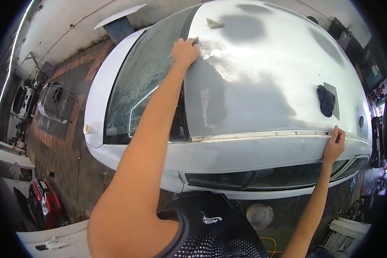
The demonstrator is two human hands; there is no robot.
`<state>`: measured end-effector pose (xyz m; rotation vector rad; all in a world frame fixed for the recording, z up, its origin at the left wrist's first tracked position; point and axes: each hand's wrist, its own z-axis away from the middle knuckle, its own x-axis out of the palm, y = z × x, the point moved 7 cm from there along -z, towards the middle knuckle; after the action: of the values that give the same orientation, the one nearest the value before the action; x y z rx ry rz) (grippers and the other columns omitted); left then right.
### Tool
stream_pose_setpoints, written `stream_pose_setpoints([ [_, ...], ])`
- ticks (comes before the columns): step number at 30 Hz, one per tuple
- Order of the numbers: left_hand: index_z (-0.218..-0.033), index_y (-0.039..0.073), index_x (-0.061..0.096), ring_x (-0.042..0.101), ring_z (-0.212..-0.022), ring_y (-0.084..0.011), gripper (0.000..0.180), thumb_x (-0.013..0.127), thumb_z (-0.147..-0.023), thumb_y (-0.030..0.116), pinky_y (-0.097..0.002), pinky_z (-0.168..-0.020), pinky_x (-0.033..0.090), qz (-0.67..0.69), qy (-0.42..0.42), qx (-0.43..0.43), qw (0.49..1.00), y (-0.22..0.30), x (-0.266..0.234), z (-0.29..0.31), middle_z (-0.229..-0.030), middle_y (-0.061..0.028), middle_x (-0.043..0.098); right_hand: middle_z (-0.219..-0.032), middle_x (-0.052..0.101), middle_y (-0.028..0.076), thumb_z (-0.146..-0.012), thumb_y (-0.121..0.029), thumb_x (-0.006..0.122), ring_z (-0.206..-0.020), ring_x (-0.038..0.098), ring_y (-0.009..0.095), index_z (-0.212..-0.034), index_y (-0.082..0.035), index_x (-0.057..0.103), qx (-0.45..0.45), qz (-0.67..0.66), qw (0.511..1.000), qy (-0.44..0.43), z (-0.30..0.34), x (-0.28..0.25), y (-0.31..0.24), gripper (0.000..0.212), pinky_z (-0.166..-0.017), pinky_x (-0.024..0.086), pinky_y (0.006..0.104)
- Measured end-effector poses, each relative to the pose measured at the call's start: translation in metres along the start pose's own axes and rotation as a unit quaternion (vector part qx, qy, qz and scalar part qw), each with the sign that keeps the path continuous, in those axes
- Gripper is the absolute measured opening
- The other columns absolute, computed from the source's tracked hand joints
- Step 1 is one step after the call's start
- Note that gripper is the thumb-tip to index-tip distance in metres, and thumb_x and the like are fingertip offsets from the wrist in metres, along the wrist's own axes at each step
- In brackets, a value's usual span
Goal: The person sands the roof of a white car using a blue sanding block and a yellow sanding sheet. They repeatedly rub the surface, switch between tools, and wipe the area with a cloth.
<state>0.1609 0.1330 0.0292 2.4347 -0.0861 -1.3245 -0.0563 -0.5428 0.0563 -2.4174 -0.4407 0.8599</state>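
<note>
My left hand (185,52) reaches over the windshield (146,81) to the front edge of a car roof (245,105). Its fingers are closed around a small greyish piece (196,41), mostly hidden and too small to name. White paint with dull grey patches covers the roof, and whitish smears show beside the left hand. At the roof's near side, my right hand (334,144) rests by the pale roof channel (271,134), fingers curled with nothing visible in them. Just beyond it, a dark crumpled cloth (326,101) lies partly over a flat grey sheet (336,105).
A crumpled light rag (214,23) sits on the far roof, and a small dark scrap (361,123) at the rear. On the hood's near corner stands a cream cup-shaped thing (87,128). A bucket (259,216) is on the floor close by my body. A red car (45,202) is parked at left.
</note>
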Motion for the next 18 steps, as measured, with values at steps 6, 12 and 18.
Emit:
stream_pose_setpoints([
  [6, -0.126, 0.018, 0.078, 0.065, -0.105, -0.0328, 0.035, 0.078, -0.093, 0.027, -0.0438, -0.089, 0.055, 0.150, -0.011, 0.232, 0.961, 0.064, -0.069, 0.154, -0.108, -0.0131, 0.065, -0.086, 0.063, 0.002, -0.110, -0.030, 0.066, -0.080, 0.055, 0.012, -0.101, 0.002, 0.068, 0.040, 0.010, 0.999, 0.002, 0.020, -0.024, 0.019, 0.033, -0.077, 0.049, 0.0283],
  [12, -0.130, 0.021, 0.078, 0.067, -0.109, -0.0359, 0.037, 0.071, -0.098, 0.038, -0.0489, -0.092, 0.055, 0.086, -0.015, 0.124, 0.988, 0.040, -0.003, 0.026, -0.113, -0.0149, 0.067, -0.085, 0.061, 0.001, -0.111, -0.026, 0.065, -0.082, 0.055, 0.011, -0.098, 0.002, 0.066, 0.039, -0.032, 0.999, 0.007, 0.016, -0.023, 0.014, 0.031, -0.077, 0.048, 0.0269],
  [18, -0.135, 0.025, 0.075, 0.067, -0.118, -0.0371, 0.039, 0.068, -0.099, 0.039, -0.0500, -0.098, 0.054, 0.014, -0.062, 0.028, 0.998, 0.028, 0.016, -0.032, -0.127, -0.0168, 0.069, -0.082, 0.062, 0.002, -0.110, -0.025, 0.066, -0.077, 0.053, 0.011, -0.100, 0.002, 0.067, -0.020, -0.016, 1.000, 0.012, 0.006, -0.006, -0.002, 0.029, -0.073, 0.047, 0.0278],
])
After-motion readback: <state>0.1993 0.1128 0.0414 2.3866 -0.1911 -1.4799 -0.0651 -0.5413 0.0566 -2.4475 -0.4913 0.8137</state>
